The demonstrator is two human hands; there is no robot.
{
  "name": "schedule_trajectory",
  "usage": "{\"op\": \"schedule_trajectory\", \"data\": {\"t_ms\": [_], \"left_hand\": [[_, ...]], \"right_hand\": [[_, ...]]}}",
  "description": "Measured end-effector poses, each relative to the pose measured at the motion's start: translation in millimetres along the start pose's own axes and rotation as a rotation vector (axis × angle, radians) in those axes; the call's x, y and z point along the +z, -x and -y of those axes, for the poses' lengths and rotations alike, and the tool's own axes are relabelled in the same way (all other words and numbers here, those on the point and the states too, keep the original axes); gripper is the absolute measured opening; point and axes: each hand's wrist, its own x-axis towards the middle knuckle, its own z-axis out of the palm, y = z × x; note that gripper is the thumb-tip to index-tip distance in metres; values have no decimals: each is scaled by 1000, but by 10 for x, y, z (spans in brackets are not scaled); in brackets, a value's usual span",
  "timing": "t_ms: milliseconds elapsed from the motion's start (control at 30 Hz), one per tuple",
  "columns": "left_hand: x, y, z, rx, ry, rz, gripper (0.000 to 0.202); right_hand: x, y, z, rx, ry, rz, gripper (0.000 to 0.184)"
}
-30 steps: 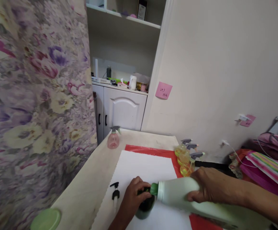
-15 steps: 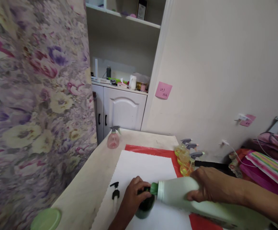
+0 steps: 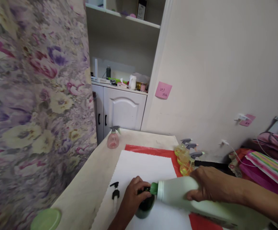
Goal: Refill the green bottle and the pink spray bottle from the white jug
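Observation:
My left hand (image 3: 137, 195) is closed around the neck of a small dark green bottle (image 3: 144, 209), which stands on a white sheet (image 3: 143, 163). With my right hand (image 3: 207, 185) I grip a large pale green jug (image 3: 177, 191), tipped nearly level. Its green spout (image 3: 154, 188) meets the dark bottle's mouth; any liquid passing between them is hidden. Left of my left hand lies a black pump head (image 3: 115, 192) with a pale tube. A round light green cap (image 3: 46, 219) sits at the table's lower left.
Several spray bottles with yellow liquid (image 3: 185, 159) stand at the right table edge. A pink spray bottle (image 3: 113, 140) is at the far left corner. Red sheeting (image 3: 148, 149) shows under the white sheet. A floral curtain (image 3: 38, 95) hangs at left; folded fabrics (image 3: 268, 172) lie at right.

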Motion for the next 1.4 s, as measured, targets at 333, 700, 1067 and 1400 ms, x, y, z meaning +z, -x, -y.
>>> {"op": "schedule_trajectory", "data": {"t_ms": [333,700,1067,1400], "left_hand": [[-9,-7,-14,-9,-15,7,21],[-4,5,-21,-3,-21,-2,19],[5,8,-27,-8,13,-1,21],[13,-2,-28,0,3,7,20]], "right_hand": [[-63,16,71,-7,-18,-8,35],[-33,-20,20,13,30,23,43],[-53,13,46,-6,-3,9,38],[-59,8,31,-57,-10,-28,34]]}}
